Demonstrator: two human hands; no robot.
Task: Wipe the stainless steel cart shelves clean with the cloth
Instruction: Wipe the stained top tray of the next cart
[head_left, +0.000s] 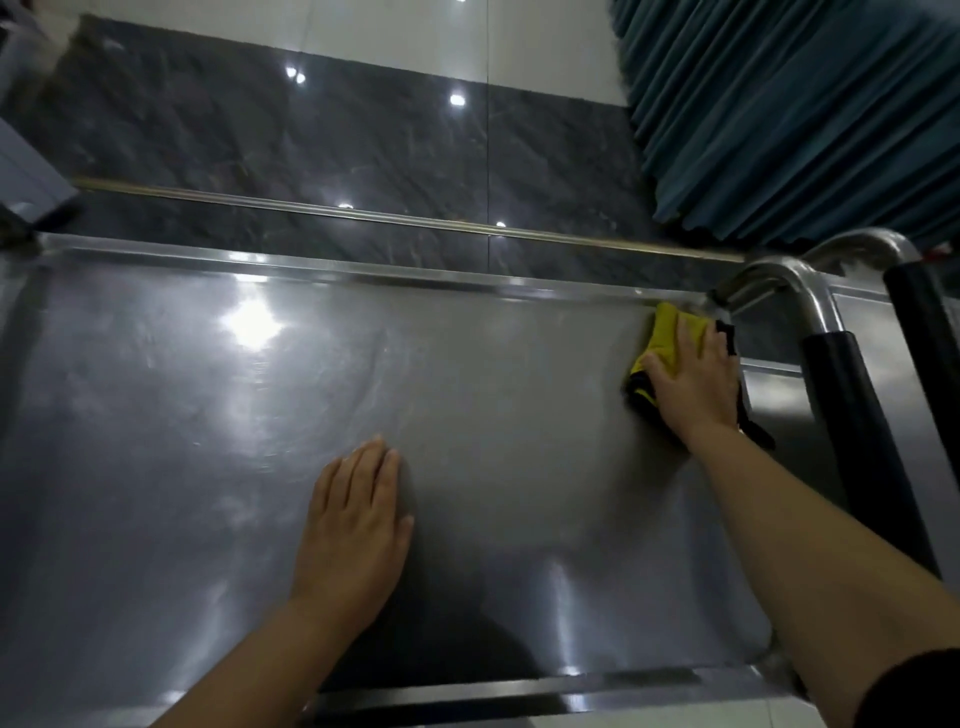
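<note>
Your top shelf (467, 374) fills most of the view, a broad sheet of stainless steel with a raised rim, streaked and throwing back the ceiling lights. Beyond its far rim you have the floor (363, 145), dark veined tiles with a pale band further out and a thin metal strip running across. A pleated teal curtain (779, 114) hangs at your upper right. On the right end of the cart the steel handle (774, 278) bends up and over, and its black grip (852, 415) runs back toward you.

Your left hand (358, 525) lies palm down on the bare steel near the middle of the shelf, its fingers straight and close together, holding nothing. Your right hand (696, 379) is stretched out to the far right corner, flat on top of the cloth (667, 332), fingers straight and slightly spread, pressing it against the shelf rather than gripping it.

The cloth is yellow and bunched under your palm, just beside the base of the handle post and close to the far rim. Black fabric shows at its edges below your wrist; it may be the cloth's other face, but the blur there leaves that unclear.
</note>
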